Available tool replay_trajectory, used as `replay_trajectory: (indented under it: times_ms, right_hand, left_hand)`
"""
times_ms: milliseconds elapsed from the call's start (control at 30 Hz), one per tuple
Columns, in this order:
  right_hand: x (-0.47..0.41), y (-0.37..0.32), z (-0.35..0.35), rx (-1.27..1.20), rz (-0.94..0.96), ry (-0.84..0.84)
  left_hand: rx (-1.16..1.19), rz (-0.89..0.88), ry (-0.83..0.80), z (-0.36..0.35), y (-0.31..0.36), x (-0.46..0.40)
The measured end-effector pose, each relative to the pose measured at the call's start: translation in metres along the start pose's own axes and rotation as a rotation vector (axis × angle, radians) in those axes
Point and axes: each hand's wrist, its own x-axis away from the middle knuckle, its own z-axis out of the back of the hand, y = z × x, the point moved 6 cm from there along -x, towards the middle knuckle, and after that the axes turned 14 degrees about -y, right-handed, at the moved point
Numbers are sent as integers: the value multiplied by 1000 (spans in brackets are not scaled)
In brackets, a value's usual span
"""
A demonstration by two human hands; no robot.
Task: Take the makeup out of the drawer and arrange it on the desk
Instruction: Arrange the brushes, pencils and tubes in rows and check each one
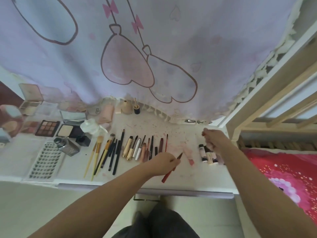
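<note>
My left hand (165,163) pinches a red lip pencil (169,174) low over the white desk (188,177), its tip pointing up and right. A row of brushes, pencils and tubes (130,148) lies just left of it. My right hand (212,138) hovers blurred over the right part of the desk, fingers curled, above a few small tubes (208,156); I cannot tell whether it holds anything. A pink tube (188,156) lies between the hands. The drawer front (154,190) runs under the desk edge.
At the left lie an eyeshadow palette (48,127), a powder compact (68,131), a crumpled tissue (91,126), bottles (68,146) and a lash tray (44,164). A lilac cartoon curtain (154,57) hangs behind. A wooden bed frame (274,100) and red bedding (283,177) stand right.
</note>
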Motion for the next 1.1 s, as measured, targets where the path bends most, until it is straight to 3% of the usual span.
replay_trajectory:
  times_ms: [100,233,400,567,733,867,1100]
  right_hand:
    - [9,4,-5,-27,8,-121]
    - [18,38,-58,207,-140,-303]
    - [4,68,-86,383,-141,-234]
    - [-13,60,-72,820,-35,-129]
    - [-27,53,-67,1112,38,-103]
    - [-36,51,-80,1230,83,-135]
    - [-35,47,-92,1272,90,-199]
  left_hand:
    - [153,43,144,-1,-23,14]
    - [145,107,188,3,-19,5]
    - [84,237,251,19,-24,-12]
    - [58,328,266,21,-24,-36]
    - [-282,449,331,28,-13,-59]
    - [-535,507,368,34,-10,-67]
    - [-554,468,382,39,-20,-58]
